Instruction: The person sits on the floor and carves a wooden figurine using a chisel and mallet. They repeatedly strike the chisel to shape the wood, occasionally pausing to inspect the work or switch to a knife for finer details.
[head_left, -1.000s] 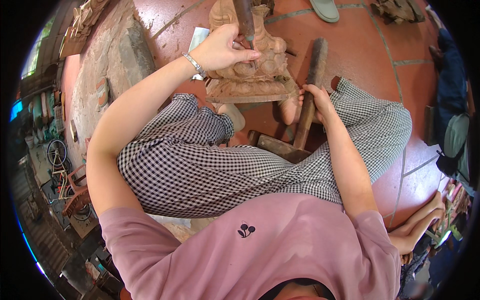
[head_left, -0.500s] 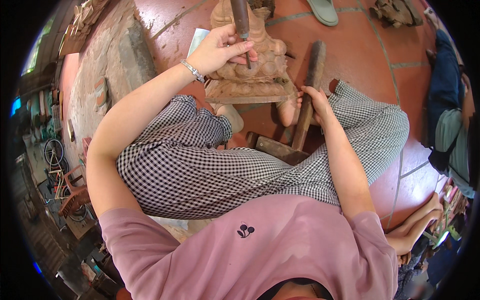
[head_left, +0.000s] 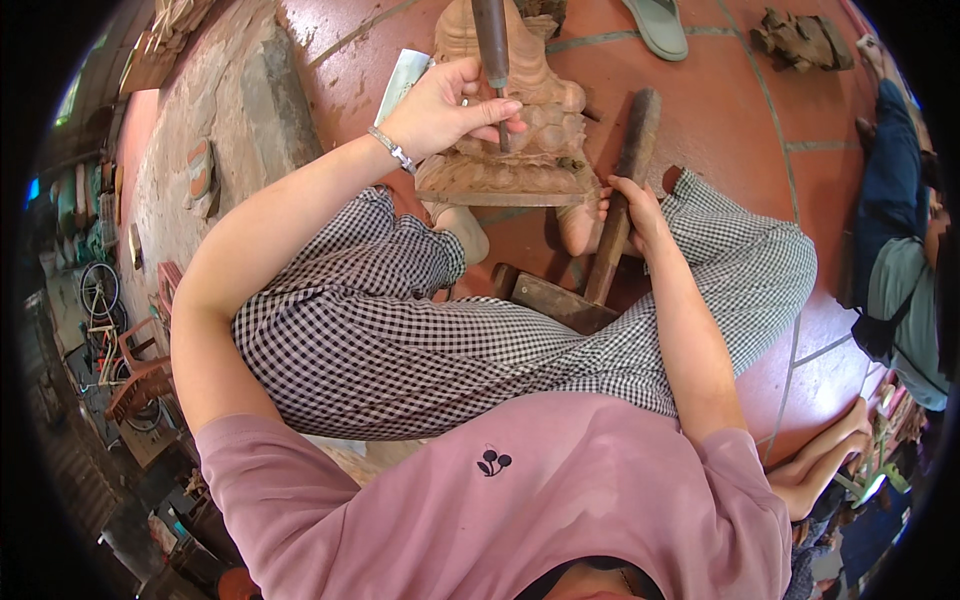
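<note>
A carved wooden figure (head_left: 560, 97) stands on the floor between my feet, with rounded lumps above a flat base. My left hand (head_left: 445, 112) is closed around the metal shaft of a chisel (head_left: 491, 40). The chisel is nearly upright, dark handle at the top, its tip down against the carving. On the right, my right hand (head_left: 637, 208) grips a long wooden mallet (head_left: 635, 145) partway along. Its thick end points away from me, and its lower end meets a dark wooden block (head_left: 555, 300) between my legs.
Behind the carving's left side lies a pale paper (head_left: 403, 85). A grey-green slipper (head_left: 658, 28) and a rough wood chunk (head_left: 803, 40) sit farther off on the tiled floor. A worn stone slab (head_left: 265, 100) lies left; other people's legs (head_left: 880, 180) show at right.
The view has shifted slightly, so the carving and floor sit a little lower and to the right. Both hands keep their holds; the chisel remains on the carving.
</note>
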